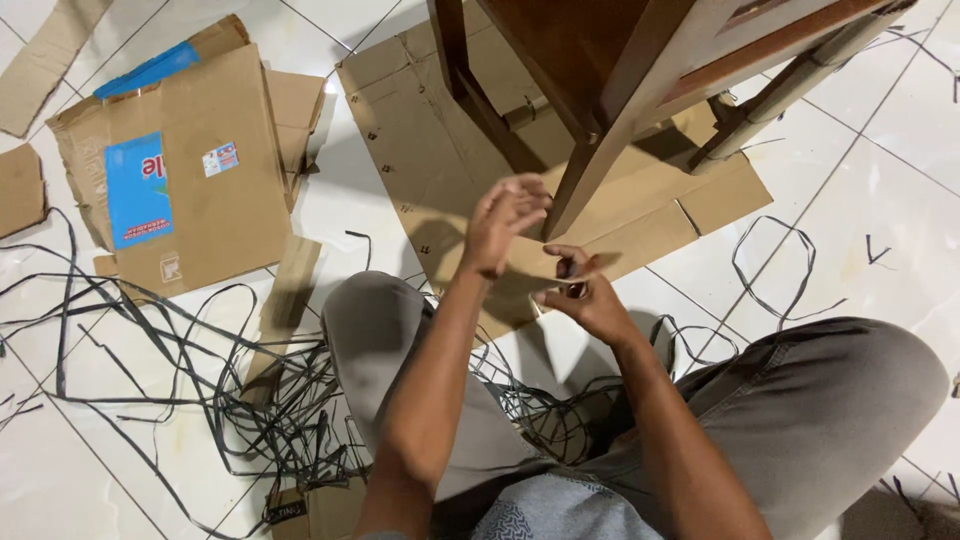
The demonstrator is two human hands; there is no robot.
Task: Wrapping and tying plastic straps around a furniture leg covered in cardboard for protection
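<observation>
I sit on a white tiled floor with my knees apart. My left hand (pixel 505 222) is raised with its fingers curled, just above a strip of brown cardboard (pixel 530 262) that runs between both hands. My right hand (pixel 583 292) pinches the strip's right end together with a small dark object (pixel 571 268) that I cannot make out. Both hands hover in front of a dark wooden furniture leg (pixel 592 165).
A large flattened cardboard sheet (pixel 420 140) lies under the wooden furniture. A folded box with a blue label (pixel 185 170) lies at the left. Several black plastic straps (pixel 230 390) tangle on the floor around my legs. Cardboard tubes (pixel 790 85) lie at the upper right.
</observation>
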